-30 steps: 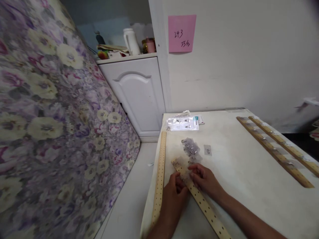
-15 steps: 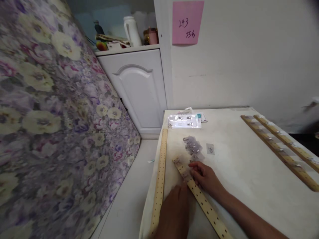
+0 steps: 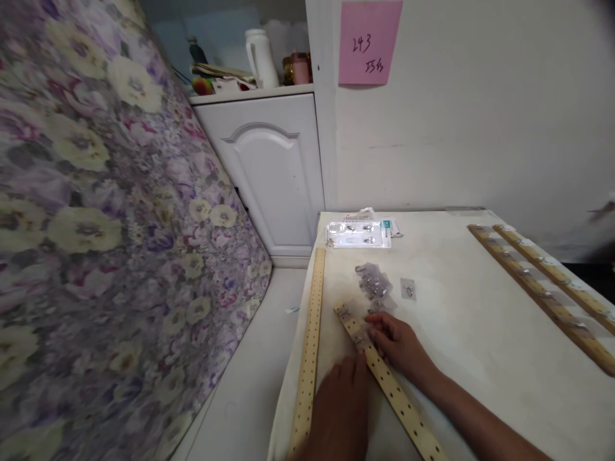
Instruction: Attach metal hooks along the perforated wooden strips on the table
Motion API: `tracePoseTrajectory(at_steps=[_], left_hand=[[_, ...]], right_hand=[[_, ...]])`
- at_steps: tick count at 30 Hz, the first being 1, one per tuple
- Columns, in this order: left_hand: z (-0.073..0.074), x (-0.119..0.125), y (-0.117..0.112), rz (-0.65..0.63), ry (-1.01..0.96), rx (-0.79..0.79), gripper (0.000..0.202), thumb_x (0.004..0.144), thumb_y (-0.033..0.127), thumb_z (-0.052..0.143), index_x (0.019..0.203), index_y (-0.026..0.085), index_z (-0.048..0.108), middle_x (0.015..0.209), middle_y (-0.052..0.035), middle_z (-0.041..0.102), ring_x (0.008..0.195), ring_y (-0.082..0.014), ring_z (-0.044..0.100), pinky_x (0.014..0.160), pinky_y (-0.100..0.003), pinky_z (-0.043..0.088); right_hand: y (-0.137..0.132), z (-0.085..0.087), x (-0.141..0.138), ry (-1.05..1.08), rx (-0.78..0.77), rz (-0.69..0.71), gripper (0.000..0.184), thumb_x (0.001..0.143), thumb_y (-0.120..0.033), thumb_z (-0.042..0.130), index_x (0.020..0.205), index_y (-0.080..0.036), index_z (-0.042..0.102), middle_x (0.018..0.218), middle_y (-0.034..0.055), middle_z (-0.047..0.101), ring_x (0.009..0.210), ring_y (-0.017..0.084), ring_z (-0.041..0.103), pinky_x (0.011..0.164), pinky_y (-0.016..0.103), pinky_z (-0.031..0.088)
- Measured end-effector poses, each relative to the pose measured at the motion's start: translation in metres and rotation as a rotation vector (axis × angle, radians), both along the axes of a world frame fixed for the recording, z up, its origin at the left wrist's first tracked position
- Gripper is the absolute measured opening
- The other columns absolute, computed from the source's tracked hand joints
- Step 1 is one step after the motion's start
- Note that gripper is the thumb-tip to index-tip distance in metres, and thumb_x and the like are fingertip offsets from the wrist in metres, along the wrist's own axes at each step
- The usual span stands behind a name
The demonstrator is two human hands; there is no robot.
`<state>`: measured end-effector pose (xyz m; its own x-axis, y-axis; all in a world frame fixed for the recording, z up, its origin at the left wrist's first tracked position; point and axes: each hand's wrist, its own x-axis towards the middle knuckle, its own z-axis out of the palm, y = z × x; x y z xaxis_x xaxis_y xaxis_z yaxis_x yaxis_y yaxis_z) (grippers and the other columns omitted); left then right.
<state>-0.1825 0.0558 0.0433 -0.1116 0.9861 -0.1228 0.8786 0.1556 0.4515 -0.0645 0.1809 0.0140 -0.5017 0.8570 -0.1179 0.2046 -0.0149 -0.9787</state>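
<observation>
A perforated wooden strip lies slanted on the white table. My right hand rests on its upper part, fingers curled over a small clear packet against the wood. My left hand lies beside the strip's left edge, fingers together and pressed down; what it holds, if anything, is hidden. A second perforated strip runs along the table's left edge. A pile of small clear bags with metal bits sits just beyond my right hand, and a single bag lies to its right.
A clear blister pack lies at the table's far left corner. Two wooden strips with fitted clips lie at the right. A floral mattress leans at the left. A white cabinet carries a jug and jars. A pink note hangs on the wall.
My left hand has drawn back toward me, off the slanted strip's top. My right hand stays on the strip. The camera has tilted down slightly.
</observation>
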Motion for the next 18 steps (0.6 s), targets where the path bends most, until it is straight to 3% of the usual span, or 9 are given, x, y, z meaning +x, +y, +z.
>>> tracePoseTrajectory(at_steps=[6,18], left_hand=[[0.012,0.003,0.003,-0.07,0.117,-0.165,0.062,0.079,0.002,0.032,0.139,0.017,0.037,0.123,-0.0171,0.056,0.106,-0.0331,0.053,0.087,-0.047,0.043],[0.012,0.005,0.003,-0.095,0.191,-0.162,0.062,0.079,-0.001,0.032,0.139,0.016,0.037,0.121,-0.0167,0.056,0.104,-0.0316,0.055,0.086,-0.049,0.047]], right_hand=[[0.0,0.004,0.0,0.007,-0.045,0.015,0.024,0.078,-0.033,0.053,0.099,-0.021,0.057,0.062,-0.0051,0.054,0.044,0.011,0.051,0.041,0.022,0.042],[0.001,0.0,0.001,0.007,-0.027,0.028,0.024,0.077,-0.034,0.055,0.096,-0.021,0.058,0.061,-0.0053,0.055,0.044,0.011,0.053,0.042,0.024,0.043]])
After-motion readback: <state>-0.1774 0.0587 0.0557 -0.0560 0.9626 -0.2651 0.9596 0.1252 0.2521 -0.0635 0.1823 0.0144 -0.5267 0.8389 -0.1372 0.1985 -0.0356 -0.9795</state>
